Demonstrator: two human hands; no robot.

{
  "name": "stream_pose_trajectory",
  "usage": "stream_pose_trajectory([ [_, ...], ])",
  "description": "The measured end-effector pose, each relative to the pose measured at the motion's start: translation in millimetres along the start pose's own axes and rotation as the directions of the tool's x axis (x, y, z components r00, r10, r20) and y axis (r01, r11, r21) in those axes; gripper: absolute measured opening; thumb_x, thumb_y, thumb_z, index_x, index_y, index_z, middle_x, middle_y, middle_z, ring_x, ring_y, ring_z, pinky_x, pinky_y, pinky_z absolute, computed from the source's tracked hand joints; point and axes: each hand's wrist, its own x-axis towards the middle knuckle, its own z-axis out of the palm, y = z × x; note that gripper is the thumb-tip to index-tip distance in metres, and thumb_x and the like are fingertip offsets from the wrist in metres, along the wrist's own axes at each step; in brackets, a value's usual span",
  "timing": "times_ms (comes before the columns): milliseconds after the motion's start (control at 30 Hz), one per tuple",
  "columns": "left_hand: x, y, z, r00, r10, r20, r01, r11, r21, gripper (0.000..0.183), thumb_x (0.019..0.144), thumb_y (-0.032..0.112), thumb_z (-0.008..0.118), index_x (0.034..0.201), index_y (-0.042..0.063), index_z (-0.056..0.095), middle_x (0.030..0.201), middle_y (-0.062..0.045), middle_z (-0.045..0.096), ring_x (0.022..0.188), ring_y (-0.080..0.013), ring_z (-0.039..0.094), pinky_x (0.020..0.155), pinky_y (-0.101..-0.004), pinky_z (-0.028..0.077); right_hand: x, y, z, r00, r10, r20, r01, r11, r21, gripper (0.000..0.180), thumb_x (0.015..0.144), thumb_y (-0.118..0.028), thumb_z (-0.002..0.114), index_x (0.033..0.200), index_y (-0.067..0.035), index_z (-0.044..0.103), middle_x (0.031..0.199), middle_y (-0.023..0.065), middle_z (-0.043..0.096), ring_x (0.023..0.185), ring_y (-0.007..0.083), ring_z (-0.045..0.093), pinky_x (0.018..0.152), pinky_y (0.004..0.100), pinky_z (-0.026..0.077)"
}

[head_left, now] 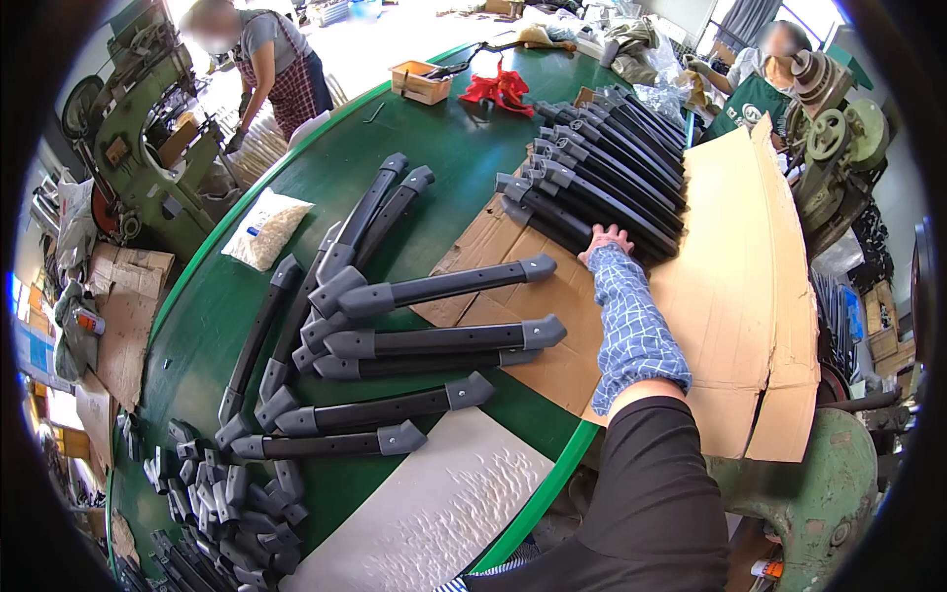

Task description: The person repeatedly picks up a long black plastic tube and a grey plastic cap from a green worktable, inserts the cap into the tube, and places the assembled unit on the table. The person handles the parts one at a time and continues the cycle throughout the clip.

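My right hand (608,243), in a blue checked sleeve cover, lies over the near side of a pile of black bars (614,170) with grey plastic end fittings. Its fingers are bent across the nearest bar (558,231), thumb on the near side. Beneath the pile is a flattened cardboard sheet (710,311). Left of my arm, several more bars fan out, one of them a black bar (459,285) with grey fittings at both ends. Some have bolt heads in the fittings. My left hand is out of view.
Loose grey fittings (214,488) heap at the lower left of the green table (451,170). A pale sheet (444,503) covers its near edge. A bag of small parts (266,229), a tool bin (422,81) and red cloth (499,89) sit farther off. Two people work beyond, near green machines.
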Motion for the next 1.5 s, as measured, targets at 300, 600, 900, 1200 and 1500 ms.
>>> stream_pose_trajectory([
  [300, -9, 41, 37, 0.974, 0.224, 0.021, -0.225, 0.965, 0.134, 0.035, 0.101, 0.026, 0.058, 0.133, 0.010, 0.057, 0.113, -0.009, 0.065, 0.093, -0.0154, 0.065, 0.078, -0.0289, 0.053, -49, 20, 15, 0.999, 0.043, 0.030, -0.051, 0.936, 0.349, 0.057, 0.075, -0.024, 0.070, 0.125, -0.007, 0.049, 0.132, 0.0158, 0.057, 0.124, 0.0301, 0.056, 0.103, 0.0390, 0.048],
  [600, -60, 153, 71, 0.706, 0.592, -0.388, -0.666, 0.741, -0.083, 0.028, 0.099, 0.016, 0.054, 0.118, -0.004, 0.061, 0.103, -0.015, 0.069, 0.091, -0.0218, 0.067, 0.085, -0.0325, 0.053, -212, -7, -60, 0.553, -0.653, -0.517, 0.726, 0.682, -0.085, 0.055, 0.069, -0.029, 0.080, 0.117, -0.018, 0.055, 0.114, 0.0103, 0.058, 0.112, 0.0296, 0.054, 0.103, 0.0488, 0.037],
  [900, -119, 224, 89, 0.639, 0.766, -0.074, -0.714, 0.626, 0.314, 0.083, 0.076, 0.029, 0.081, 0.144, 0.005, 0.040, 0.124, -0.022, 0.058, 0.117, -0.0383, 0.056, 0.102, -0.0397, 0.045, -595, -134, -50, -0.530, -0.738, -0.418, 0.836, -0.372, -0.403, 0.024, 0.084, -0.022, 0.061, 0.108, -0.028, 0.063, 0.117, 0.0004, 0.055, 0.118, 0.0266, 0.049, 0.112, 0.0620, 0.024],
  [1200, -95, 96, -33, 0.775, 0.580, -0.253, -0.632, 0.702, -0.329, 0.047, 0.075, -0.003, 0.075, 0.118, -0.004, 0.055, 0.106, -0.010, 0.067, 0.095, -0.0176, 0.067, 0.088, -0.0331, 0.055, -613, -254, -9, -0.197, -0.935, -0.296, 0.980, -0.188, -0.058, 0.065, 0.072, -0.012, 0.066, 0.134, -0.023, 0.050, 0.131, 0.0180, 0.048, 0.125, 0.0373, 0.045, 0.106, 0.0517, 0.034],
  [1500, -81, 132, -31, 0.629, 0.752, -0.198, -0.655, 0.374, -0.657, 0.036, 0.080, -0.003, 0.071, 0.111, -0.003, 0.052, 0.101, -0.019, 0.064, 0.100, -0.0386, 0.066, 0.094, -0.0549, 0.052, -606, -342, 19, -0.224, -0.944, 0.242, 0.969, -0.241, -0.044, 0.101, 0.068, -0.041, 0.080, 0.154, -0.034, 0.027, 0.147, 0.0293, 0.035, 0.138, 0.0473, 0.034, 0.116, 0.0571, 0.025],
])
